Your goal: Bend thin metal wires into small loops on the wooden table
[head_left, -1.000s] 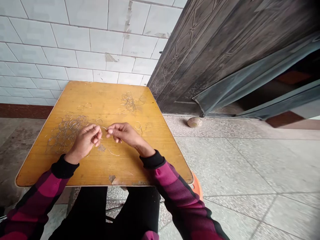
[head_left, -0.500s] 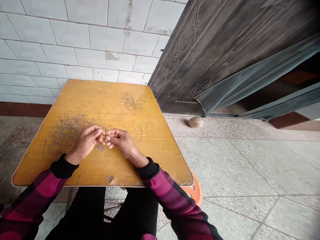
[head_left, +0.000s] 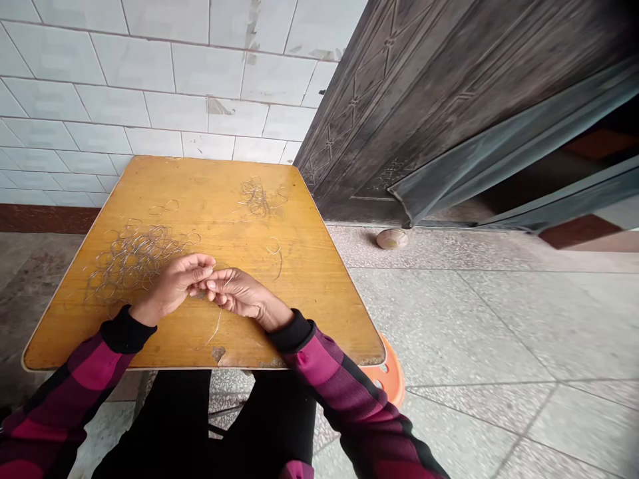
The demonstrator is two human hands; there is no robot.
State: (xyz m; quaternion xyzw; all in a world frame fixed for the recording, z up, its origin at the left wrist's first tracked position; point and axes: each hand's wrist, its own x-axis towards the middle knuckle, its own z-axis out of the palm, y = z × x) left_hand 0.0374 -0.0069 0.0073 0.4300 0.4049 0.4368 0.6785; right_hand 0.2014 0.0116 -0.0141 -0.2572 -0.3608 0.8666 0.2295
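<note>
My left hand (head_left: 180, 283) and my right hand (head_left: 240, 293) meet over the front middle of the yellow table (head_left: 164, 346), fingertips pinched close together. Between them they hold a thin wire (head_left: 217, 326), whose free end hangs below the right fingers; the part inside the fingers is hidden. Left of my left hand lies a tangled pile of curled wire pieces (head_left: 132, 256). A single curved wire (head_left: 279, 259) rests to the right of my right hand.
A smaller bunch of wires (head_left: 257, 196) lies at the table's back right, and a looped wire (head_left: 164, 207) at the back left. An orange stool (head_left: 392, 376) shows under the right corner. Beyond are a dark wooden door (head_left: 374, 133), a roundish object (head_left: 392, 239) on the floor, and a tiled wall (head_left: 164, 66).
The round loop seen between my fingers no longer shows; a wire end now hangs down below my right hand. My hands have drawn closer together.
</note>
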